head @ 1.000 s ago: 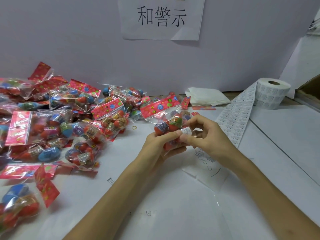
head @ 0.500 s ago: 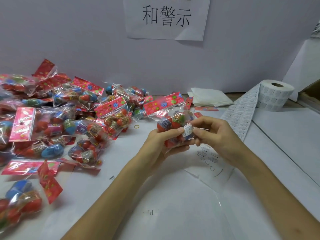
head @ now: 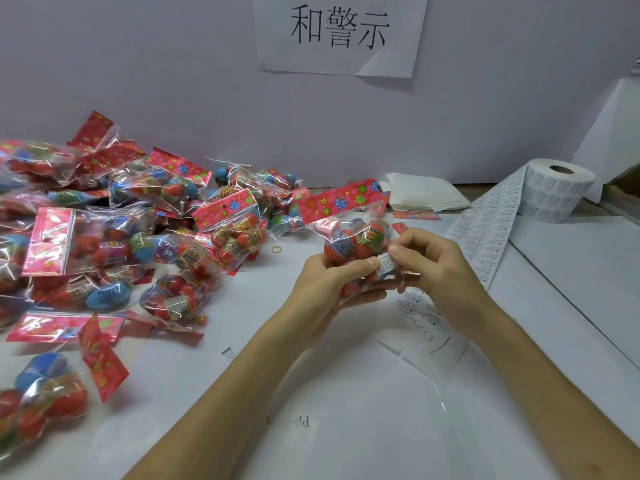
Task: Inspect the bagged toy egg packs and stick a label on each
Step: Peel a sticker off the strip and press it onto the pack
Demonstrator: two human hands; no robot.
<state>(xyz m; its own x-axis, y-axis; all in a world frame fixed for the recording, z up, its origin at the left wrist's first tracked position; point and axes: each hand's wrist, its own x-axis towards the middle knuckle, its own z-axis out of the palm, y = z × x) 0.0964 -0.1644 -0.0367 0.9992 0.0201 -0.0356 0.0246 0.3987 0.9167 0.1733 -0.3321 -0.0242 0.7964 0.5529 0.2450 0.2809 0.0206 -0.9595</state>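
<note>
Little has shifted since a second ago: you keep the same toy egg pack [head: 349, 237] in both hands, and the label [head: 385, 265] now shows more of its printed face.

Your left hand [head: 322, 282] grips the pack from below, thumb across the front, above the middle of the bench [head: 363, 427]. Your right hand [head: 440, 268] has curled fingers and pinches the label against the bag's right side, touching your left thumb tip. Heap of bagged packs [head: 138, 230] along the left edge, reaching the far edge. Label roll [head: 554, 188] stands at the far right corner, its strip [head: 491, 233] trailing toward your right hand. Folded white sheet [head: 422, 197] at the far edge, beside the roll.
</note>
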